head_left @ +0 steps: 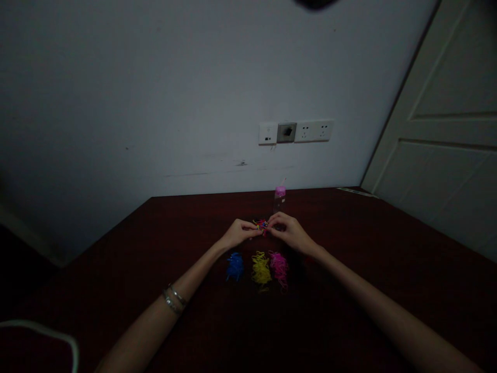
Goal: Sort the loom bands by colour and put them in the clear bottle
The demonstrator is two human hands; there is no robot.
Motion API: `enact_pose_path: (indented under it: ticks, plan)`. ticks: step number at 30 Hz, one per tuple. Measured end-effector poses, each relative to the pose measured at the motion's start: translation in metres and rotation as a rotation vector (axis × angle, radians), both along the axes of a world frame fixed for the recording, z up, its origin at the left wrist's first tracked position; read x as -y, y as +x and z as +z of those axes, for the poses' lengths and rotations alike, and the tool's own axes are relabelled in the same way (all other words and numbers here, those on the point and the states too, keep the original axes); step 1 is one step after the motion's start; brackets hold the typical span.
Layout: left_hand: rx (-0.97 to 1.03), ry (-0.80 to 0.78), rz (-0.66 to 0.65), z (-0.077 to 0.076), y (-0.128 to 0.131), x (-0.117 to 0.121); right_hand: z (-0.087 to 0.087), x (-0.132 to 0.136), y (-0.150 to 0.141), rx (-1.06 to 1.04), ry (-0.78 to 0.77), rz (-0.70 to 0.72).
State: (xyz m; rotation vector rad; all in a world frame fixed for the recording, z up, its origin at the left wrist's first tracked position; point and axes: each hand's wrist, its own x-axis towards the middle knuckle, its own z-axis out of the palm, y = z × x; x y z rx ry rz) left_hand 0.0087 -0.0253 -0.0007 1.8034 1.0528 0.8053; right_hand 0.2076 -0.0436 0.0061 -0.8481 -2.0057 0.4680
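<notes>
Pink-capped, a clear bottle (279, 199), contents indistinct, stands behind multicoloured bands (261, 224) pinched by left hand (236, 233) and right hand (292, 233).

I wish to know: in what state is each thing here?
Left hand, fingers bent at the mixed bands, grip unclear
Right hand, the same
Mixed bands, bunched between both hands
Blue bands, heaped
Yellow bands, heaped
Pink bands, heaped
Bottle, upright, pink cap on
Bracelets, worn on left forearm

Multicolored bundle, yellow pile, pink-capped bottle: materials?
Multicolored bundle: perhaps rubber or plastic; thin bright strands, finish too dim to read.
Yellow pile: likely elastic rubber, matte-looking, from its thin, curling loops.
Pink-capped bottle: probably clear plastic, maybe glass; smooth, dark background shows through its body.
</notes>
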Motion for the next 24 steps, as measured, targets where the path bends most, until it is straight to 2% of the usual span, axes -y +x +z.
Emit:
enact_pose_path:
  ticks: [6,11,15,24]
  plan:
    - [-0.086,0.036,0.043,-0.005,-0.008,-0.008,-0.003,-0.015,0.022,0.048,-0.073,-0.015]
    - [-0.173,0.08,0.085,-0.015,-0.012,-0.012,-0.003,-0.033,0.063,0.161,-0.276,0.002]
    - [-0.239,0.138,0.084,-0.02,-0.012,-0.015,0.001,-0.038,0.092,0.282,-0.453,0.022]
    - [-0.243,0.186,0.176,-0.016,-0.015,-0.015,0.004,-0.039,0.122,0.461,-0.717,0.02]
